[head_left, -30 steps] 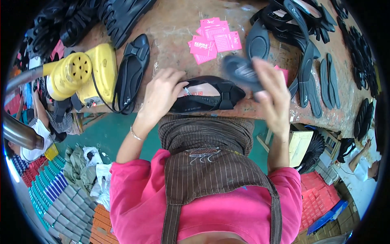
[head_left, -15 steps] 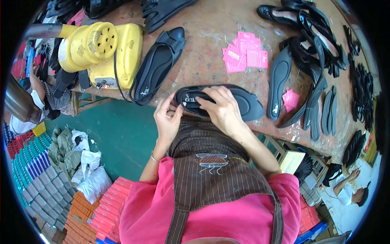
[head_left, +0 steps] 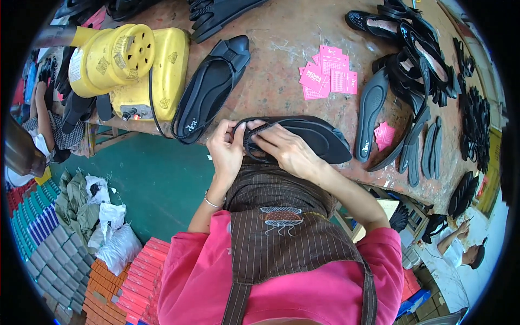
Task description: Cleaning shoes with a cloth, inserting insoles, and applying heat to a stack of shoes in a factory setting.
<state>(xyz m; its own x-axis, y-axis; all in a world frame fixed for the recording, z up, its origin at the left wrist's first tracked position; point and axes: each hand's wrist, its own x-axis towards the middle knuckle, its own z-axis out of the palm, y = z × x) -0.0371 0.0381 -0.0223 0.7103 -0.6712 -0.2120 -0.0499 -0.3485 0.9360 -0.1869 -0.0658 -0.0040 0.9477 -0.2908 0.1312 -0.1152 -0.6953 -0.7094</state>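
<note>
A black flat shoe (head_left: 319,136) lies sideways at the table's front edge, its toe to the right and its heel to the left. My left hand (head_left: 226,150) pinches the heel rim between thumb and fingers. The fingers of my right hand (head_left: 290,154) reach into the heel part and grip the back strap; their tips are partly hidden. Left of my hands rests another black flat shoe (head_left: 208,97) with a bow on its toe. A loose dark insole (head_left: 372,111) lies to the right.
A yellow blower machine (head_left: 146,76) with a cable stands at the left. Pink tags (head_left: 327,76) lie mid-table. Black shoes (head_left: 417,49) and several insoles (head_left: 430,146) are piled at the right. Stacked boxes (head_left: 143,276) fill the lower left floor. Other people sit at both sides.
My right hand has shifted left and deeper into the shoe's heel. The heel rim is pulled up and bent, and the printed mark inside it is now covered.
</note>
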